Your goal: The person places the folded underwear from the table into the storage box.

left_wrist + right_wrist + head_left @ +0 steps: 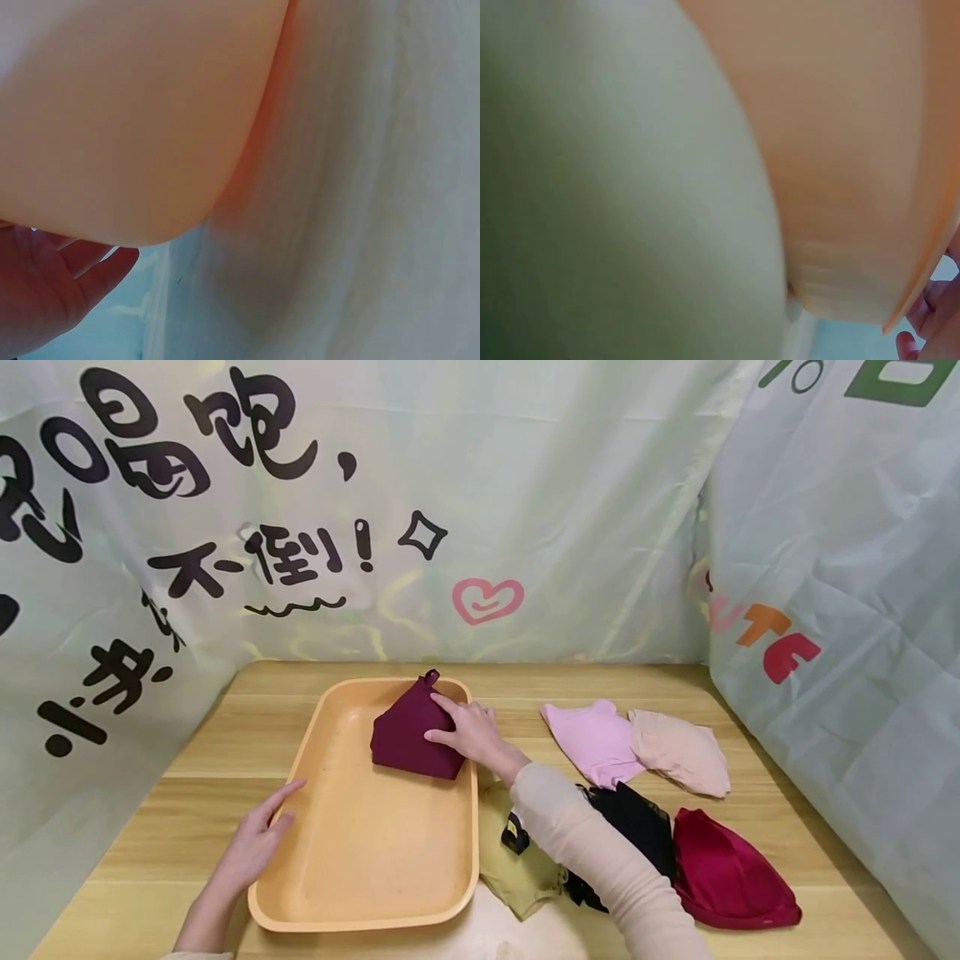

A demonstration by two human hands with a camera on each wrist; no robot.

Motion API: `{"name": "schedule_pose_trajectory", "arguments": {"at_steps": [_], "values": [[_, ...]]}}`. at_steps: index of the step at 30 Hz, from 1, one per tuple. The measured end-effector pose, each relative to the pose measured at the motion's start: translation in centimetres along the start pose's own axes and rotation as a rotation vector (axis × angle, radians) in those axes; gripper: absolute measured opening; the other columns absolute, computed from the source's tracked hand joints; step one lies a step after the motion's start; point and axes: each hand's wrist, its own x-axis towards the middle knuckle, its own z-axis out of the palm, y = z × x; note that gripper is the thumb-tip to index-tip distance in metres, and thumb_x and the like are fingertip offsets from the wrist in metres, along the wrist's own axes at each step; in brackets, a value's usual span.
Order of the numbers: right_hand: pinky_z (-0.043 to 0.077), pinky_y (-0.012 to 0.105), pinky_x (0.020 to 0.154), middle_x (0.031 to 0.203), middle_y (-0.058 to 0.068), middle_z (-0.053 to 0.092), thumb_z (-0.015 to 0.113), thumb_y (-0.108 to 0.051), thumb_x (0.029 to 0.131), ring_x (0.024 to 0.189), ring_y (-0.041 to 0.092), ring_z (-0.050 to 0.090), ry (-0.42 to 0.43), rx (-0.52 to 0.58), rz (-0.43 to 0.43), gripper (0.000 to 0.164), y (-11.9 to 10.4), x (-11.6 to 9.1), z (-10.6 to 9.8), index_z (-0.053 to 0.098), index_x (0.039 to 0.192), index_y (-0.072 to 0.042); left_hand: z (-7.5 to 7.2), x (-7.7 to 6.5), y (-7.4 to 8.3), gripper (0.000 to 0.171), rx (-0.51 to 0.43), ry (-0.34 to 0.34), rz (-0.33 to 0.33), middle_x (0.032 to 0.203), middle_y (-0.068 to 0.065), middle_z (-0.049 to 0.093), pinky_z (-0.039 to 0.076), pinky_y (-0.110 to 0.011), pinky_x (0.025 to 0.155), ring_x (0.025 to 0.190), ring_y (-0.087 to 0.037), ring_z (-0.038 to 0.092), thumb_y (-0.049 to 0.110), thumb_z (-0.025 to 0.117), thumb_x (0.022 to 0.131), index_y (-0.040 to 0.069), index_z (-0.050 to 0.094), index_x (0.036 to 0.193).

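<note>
A dark maroon folded piece of padded clothing, apparently a bra (pixel 408 735), lies in the far right corner of an orange tray (pixel 360 860). A small loop sticks up at its top. My right hand (pixel 472 731) reaches over the tray's right rim and touches the maroon piece, thumb and index finger extended along it. The other fingers are partly hidden. At the tray's left side my left hand (pixel 258 839) rests on the rim with fairly straight fingers. The left wrist view shows that hand (pixel 52 289) against the tray's outer wall (pixel 142 135).
Right of the tray lie more folded pieces: pink (pixel 596 739), beige (pixel 682 752), black with lace (pixel 637 827), red (pixel 735 868) and olive green (pixel 517 868). My right sleeve (pixel 600 860) passes over the olive and black ones. A printed curtain (pixel 570 527) hangs behind the wooden table (pixel 202 752).
</note>
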Motion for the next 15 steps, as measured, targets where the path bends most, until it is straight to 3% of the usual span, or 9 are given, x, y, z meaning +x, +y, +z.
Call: {"name": "schedule_pose_trajectory", "arguments": {"at_steps": [3,8,10,15], "values": [[0.034,0.046,0.084,0.115,0.010,0.061,0.061,-0.048,0.082,0.100,0.031,0.054,-0.011,-0.003,0.009,0.067,0.07,0.01,0.14,0.036,0.140,-0.025,-0.01,0.00,0.05,0.038,-0.002,0.005,0.012,0.135,-0.029,0.037,0.019,0.003,0.088,0.129,-0.024,0.025,0.008,0.040,0.096,-0.005,0.041,0.132],[0.034,0.044,0.082,0.116,0.009,0.061,0.061,-0.048,0.082,0.101,0.032,0.053,-0.029,-0.023,0.009,0.068,-0.05,0.11,0.08,0.036,0.141,-0.025,-0.01,0.06,0.07,0.037,0.003,0.021,0.027,0.134,-0.030,0.039,0.020,0.003,0.088,0.124,0.003,0.024,0.007,0.041,0.096,-0.005,0.042,0.131],[0.033,0.044,0.081,0.119,0.009,0.060,0.062,-0.048,0.082,0.103,0.033,0.052,-0.043,-0.027,0.013,0.069,-0.12,0.14,0.03,0.036,0.141,-0.024,0.00,0.06,-0.02,0.037,0.005,0.022,0.027,0.134,-0.030,0.039,0.020,0.003,0.088,0.122,0.007,0.024,0.007,0.041,0.096,-0.005,0.042,0.131],[0.033,0.045,0.083,0.125,0.010,0.056,0.062,-0.048,0.081,0.107,0.033,0.051,-0.082,0.009,0.035,0.068,-0.22,0.22,-0.21,0.039,0.139,-0.021,0.02,0.04,-0.19,0.037,0.007,0.011,0.013,0.135,-0.028,0.038,0.019,0.003,0.088,0.127,-0.008,0.025,0.007,0.040,0.096,-0.005,0.041,0.132]]}}
